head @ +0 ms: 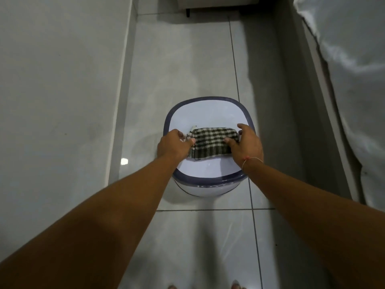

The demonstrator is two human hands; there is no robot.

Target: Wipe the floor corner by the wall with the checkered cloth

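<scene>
Both bare arms stretched forward and down, left hand (174, 146) curled with thumb pinching inward, right hand (246, 146) fingers bent and spread, thin string around right wrist, toes at bottom edge.

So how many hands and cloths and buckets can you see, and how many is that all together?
Hands: 2, the left hand and the right hand, each gripping one end of the cloth
Checkered cloths: 1, the checkered cloth, held over the bucket
Buckets: 1, the white bucket with a dark rim
Total: 4
</scene>
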